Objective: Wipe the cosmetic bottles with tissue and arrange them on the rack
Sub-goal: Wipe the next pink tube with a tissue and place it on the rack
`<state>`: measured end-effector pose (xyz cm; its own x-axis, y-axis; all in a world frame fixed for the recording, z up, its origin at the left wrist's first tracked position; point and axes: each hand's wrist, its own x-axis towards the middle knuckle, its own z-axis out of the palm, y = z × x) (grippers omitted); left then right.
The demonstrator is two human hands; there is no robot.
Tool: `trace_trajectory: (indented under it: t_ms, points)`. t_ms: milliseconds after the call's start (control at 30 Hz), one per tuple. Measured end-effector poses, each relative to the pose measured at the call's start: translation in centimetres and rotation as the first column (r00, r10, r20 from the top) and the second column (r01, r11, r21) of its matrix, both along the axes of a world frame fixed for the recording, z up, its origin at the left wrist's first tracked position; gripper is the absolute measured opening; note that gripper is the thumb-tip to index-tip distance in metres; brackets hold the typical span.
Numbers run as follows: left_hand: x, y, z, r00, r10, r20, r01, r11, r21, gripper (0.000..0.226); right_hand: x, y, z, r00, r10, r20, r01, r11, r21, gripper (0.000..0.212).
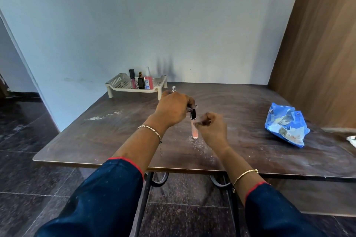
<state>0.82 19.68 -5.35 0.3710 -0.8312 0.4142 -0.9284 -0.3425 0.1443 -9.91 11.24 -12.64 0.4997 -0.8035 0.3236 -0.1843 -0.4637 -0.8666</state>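
A slim pink tube with a black cap stands upright on the brown table, its base in white crumbs. My left hand grips its cap from above. My right hand is curled beside the tube's body, fingers pinched together; whether tissue is in it cannot be told. A beige perforated rack sits at the table's far left edge and holds a pink lip gloss, a dark perfume bottle and a pink spray bottle. Another small clear bottle shows just behind my left hand.
A crumpled blue tissue packet lies at the table's right. White dust streaks mark the left part of the tabletop. A wooden panel rises on the right, and a pale wall stands behind the table.
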Motion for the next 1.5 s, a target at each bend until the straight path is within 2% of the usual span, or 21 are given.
trace_trajectory:
  t_ms: [67,133,233,300,367,467,600,700,867,933,1000,1100,1233,1300,1367,1433,1500]
  points:
    - [0.0,-0.2,-0.2,1.0,-0.018,0.007,0.018,1.0,-0.011,0.018,0.3,0.3,1.1,0.99,-0.009,0.144,0.008,1.0,0.011,0.028]
    - [0.1,-0.1,-0.6,0.999,-0.037,-0.007,0.037,0.999,-0.031,0.02,0.4,0.3,1.2,0.983,-0.002,0.186,-0.001,1.0,0.017,0.022]
    - [0.6,0.5,-1.0,0.992,-0.088,-0.092,0.08,0.993,-0.085,0.017,-0.1,0.3,-0.5,0.997,0.033,0.075,-0.04,0.996,0.085,0.017]
    - [0.9,1.1,-1.2,0.979,-0.118,-0.168,0.098,0.987,-0.124,0.016,-0.4,0.3,-1.5,0.998,0.053,-0.018,-0.05,0.991,0.128,0.022]
    - [1.1,1.6,-1.4,0.96,-0.153,-0.237,0.115,0.979,-0.167,0.014,-0.4,0.0,-1.3,0.997,0.063,-0.047,-0.055,0.989,0.14,0.024]
    - [1.2,1.7,-1.9,0.919,-0.202,-0.337,0.125,0.964,-0.236,0.012,0.4,0.0,0.5,0.993,0.101,0.057,-0.108,0.985,0.135,0.017]
    - [1.3,1.8,-2.4,0.871,-0.24,-0.428,0.114,0.947,-0.299,0.01,1.0,0.6,1.4,0.974,0.116,0.196,-0.132,0.988,0.075,0.023]
    - [1.6,2.3,-2.7,0.835,-0.257,-0.487,0.092,0.937,-0.336,0.01,0.6,0.6,-0.2,0.985,0.119,0.127,-0.134,0.984,0.117,0.02]
    - [1.4,2.1,-3.2,0.751,-0.3,-0.589,0.06,0.918,-0.391,0.015,-1.0,-0.3,-2.6,0.987,0.135,-0.091,-0.135,0.991,0.008,0.017]
    - [0.8,1.7,-3.2,0.734,-0.311,-0.603,0.062,0.916,-0.397,0.015,-1.4,-0.6,-2.8,0.981,0.132,-0.145,-0.136,0.99,-0.02,0.016]
    - [0.5,1.3,-3.0,0.736,-0.313,-0.6,0.07,0.917,-0.393,0.014,-1.4,-0.5,-2.2,0.983,0.127,-0.135,-0.131,0.991,-0.018,0.019]
    - [0.5,1.1,-2.7,0.746,-0.306,-0.591,0.079,0.922,-0.378,0.013,-0.8,0.0,-0.7,0.996,0.091,-0.002,-0.091,0.996,-0.003,0.023]
    - [0.4,1.1,-2.8,0.723,-0.288,-0.628,0.031,0.922,-0.387,0.01,-0.1,0.8,-0.5,0.983,0.059,0.173,-0.045,0.995,-0.085,0.016]
    - [0.3,1.2,-3.1,0.691,-0.302,-0.657,0.005,0.91,-0.414,0.011,-0.1,1.0,-1.7,0.99,0.029,0.137,-0.014,0.994,-0.109,0.024]
    - [0.3,1.3,-3.5,0.687,-0.317,-0.654,-0.018,0.892,-0.452,0.015,-0.4,0.6,-2.9,0.999,0.023,0.038,-0.019,0.995,-0.099,0.028]
    - [0.2,1.3,-3.7,0.704,-0.327,-0.631,-0.017,0.88,-0.475,0.016,-0.9,0.4,-3.4,0.998,0.054,-0.026,-0.055,0.998,-0.03,0.023]
    - [-0.1,1.2,-3.6,0.681,-0.345,-0.645,-0.004,0.88,-0.475,0.016,-1.2,0.5,-2.8,0.998,0.065,-0.018,-0.064,0.997,0.051,0.023]
